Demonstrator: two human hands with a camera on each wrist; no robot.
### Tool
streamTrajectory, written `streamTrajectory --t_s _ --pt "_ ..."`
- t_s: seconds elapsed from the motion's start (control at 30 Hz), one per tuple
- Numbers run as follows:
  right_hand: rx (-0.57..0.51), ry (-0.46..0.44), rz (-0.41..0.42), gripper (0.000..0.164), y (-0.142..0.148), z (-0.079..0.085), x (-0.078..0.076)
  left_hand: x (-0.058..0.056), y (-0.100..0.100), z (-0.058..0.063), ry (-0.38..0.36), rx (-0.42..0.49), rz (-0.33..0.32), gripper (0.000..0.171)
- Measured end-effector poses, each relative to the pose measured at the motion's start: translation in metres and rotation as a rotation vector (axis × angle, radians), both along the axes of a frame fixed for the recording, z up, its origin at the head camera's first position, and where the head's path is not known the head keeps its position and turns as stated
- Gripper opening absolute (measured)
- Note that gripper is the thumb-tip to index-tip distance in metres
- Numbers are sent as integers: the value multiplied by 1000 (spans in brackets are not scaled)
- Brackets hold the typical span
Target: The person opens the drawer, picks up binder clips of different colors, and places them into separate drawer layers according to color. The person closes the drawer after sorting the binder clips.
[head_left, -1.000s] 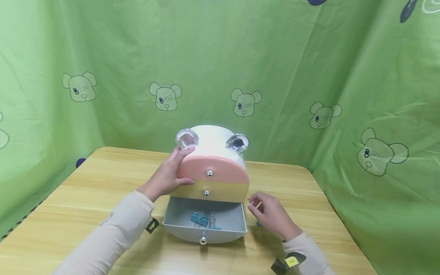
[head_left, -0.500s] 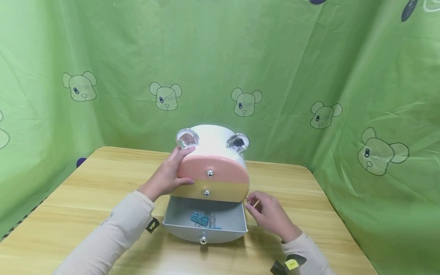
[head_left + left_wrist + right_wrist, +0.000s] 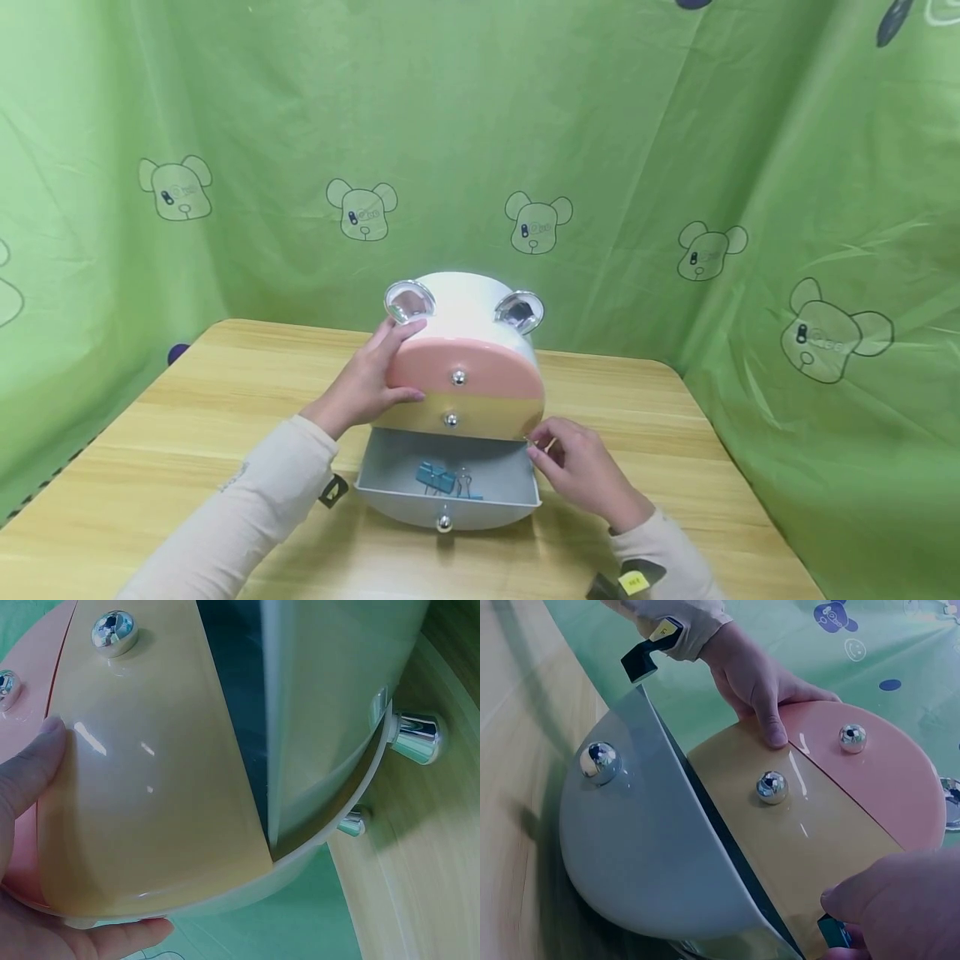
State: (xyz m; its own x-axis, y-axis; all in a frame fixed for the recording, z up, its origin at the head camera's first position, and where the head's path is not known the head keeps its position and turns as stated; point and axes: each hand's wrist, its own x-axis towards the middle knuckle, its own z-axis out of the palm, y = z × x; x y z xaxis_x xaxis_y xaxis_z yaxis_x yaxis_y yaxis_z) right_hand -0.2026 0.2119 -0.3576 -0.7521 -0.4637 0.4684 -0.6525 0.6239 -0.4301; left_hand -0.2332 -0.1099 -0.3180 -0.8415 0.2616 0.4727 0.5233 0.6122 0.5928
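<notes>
A mini drawer cabinet (image 3: 463, 304) with silver ears stands on the table. Its pink top drawer (image 3: 498, 375) and yellow middle drawer (image 3: 420, 417) are closed; the grey bottom drawer (image 3: 397, 507) is pulled out. Teal binder clips (image 3: 435, 477) lie in the grey drawer. My left hand (image 3: 360, 383) holds the cabinet's left side, thumb (image 3: 41, 761) on the front and fingers around the side. My right hand (image 3: 585, 467) pinches another teal binder clip (image 3: 832, 931) close to the drawer's right rim; in the head view, fingers mostly hide this clip.
Round silver knobs (image 3: 772, 787) project from the drawer fronts. The wooden table (image 3: 225, 392) reaches out on both sides of the cabinet. Green curtain (image 3: 450, 125) hangs behind and beside it. Each wrist wears a black camera mount (image 3: 333, 490).
My right hand has moved slightly left with the pinched binder clip, from beside the cabinet to the grey drawer's right rim. The left hand and the cabinet have stayed put.
</notes>
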Motion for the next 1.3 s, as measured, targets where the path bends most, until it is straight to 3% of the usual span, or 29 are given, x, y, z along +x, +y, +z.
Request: streamTrajectory --t_s 0.87,1.3 --pt "3 55 74 16 -11 5 3 0 0 -1 5 -2 0 100" --pt "19 28 2 16 -3 -2 -1 0 0 -1 -10 -1 6 100"
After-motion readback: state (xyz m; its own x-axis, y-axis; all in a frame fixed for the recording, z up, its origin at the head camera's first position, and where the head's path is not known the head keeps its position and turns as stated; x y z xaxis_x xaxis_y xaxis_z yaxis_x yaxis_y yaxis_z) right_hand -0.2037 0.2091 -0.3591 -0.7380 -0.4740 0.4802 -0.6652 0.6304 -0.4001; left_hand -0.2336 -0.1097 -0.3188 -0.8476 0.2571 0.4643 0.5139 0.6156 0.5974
